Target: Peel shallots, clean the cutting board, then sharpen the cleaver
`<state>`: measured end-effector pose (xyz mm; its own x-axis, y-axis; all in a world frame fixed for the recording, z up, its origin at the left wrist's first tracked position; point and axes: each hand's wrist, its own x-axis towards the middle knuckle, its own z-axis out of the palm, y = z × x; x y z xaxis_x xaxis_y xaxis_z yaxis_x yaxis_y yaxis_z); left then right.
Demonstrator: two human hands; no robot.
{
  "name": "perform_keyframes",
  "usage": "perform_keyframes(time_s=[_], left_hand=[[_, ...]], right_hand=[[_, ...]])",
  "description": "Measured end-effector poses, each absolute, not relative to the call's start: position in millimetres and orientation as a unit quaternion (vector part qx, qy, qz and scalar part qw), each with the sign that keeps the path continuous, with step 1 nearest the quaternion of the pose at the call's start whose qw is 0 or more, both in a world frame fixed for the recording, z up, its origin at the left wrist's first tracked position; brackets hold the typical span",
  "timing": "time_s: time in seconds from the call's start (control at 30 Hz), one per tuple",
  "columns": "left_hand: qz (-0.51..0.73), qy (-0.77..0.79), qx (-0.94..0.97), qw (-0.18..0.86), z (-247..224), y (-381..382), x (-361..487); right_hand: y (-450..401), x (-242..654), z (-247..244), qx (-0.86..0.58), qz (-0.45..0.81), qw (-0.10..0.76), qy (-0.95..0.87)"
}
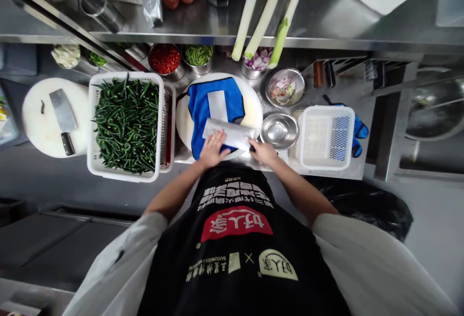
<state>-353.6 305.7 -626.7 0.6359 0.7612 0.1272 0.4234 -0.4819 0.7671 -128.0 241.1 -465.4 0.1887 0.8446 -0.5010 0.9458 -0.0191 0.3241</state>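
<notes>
My right hand (pixel 264 152) is closed around the dark handle of a cleaver (pixel 235 133), whose broad metal blade points to the left. With fingers lying flat and the thumb apart, my left hand (pixel 213 150) rests on the blade's near side. Under the blade lies a pale grey sharpening stone (pixel 217 103), its far end uncovered. A blue cloth (pixel 198 97) is spread beneath the stone on a round white cutting board (pixel 254 97). The blade covers the stone's near end, so their exact contact cannot be seen.
Left stands a white basket of green chillies (pixel 126 125); beyond it, another cleaver (pixel 63 110) lies on a second board (pixel 36 132). Metal bowls (pixel 280 131) and a white basket (pixel 324 113) are at right. Leeks (pixel 266 11) overhang the shelf edge above chopped ingredients.
</notes>
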Motion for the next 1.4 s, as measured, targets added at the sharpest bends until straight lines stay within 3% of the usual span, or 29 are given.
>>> perform_keyframes(time_s=[0.13, 0.33, 0.53, 0.73, 0.93, 1.13, 1.27, 1.4], left_hand=[[0.255, 0.381, 0.817, 0.349, -624, 351, -353], [0.215, 0.358, 0.823, 0.385, -632, 278, -352], [0.259, 0.397, 0.804, 0.359, -625, 355, -352], [0.23, 0.378, 0.81, 0.386, -631, 268, -351], [0.276, 0.412, 0.792, 0.355, -618, 367, -355], [0.246, 0.376, 0.805, 0.388, -632, 264, -352], [0.278, 0.404, 0.767, 0.413, -612, 337, -359], [0.457, 0.412, 0.691, 0.38, -578, 390, -395]], right_hand=[[280, -135, -465, 0.71, -0.037, 0.258, 0.654], [217, -128, -468, 0.707, -0.107, 0.309, 0.627], [288, -131, -468, 0.699, -0.033, 0.242, 0.672], [214, -127, -472, 0.701, -0.103, 0.308, 0.635], [305, -138, -466, 0.695, -0.03, 0.24, 0.677], [207, -126, -478, 0.7, -0.09, 0.3, 0.642], [264, -130, -472, 0.717, -0.065, 0.212, 0.66], [311, -149, -462, 0.713, -0.158, -0.012, 0.683]])
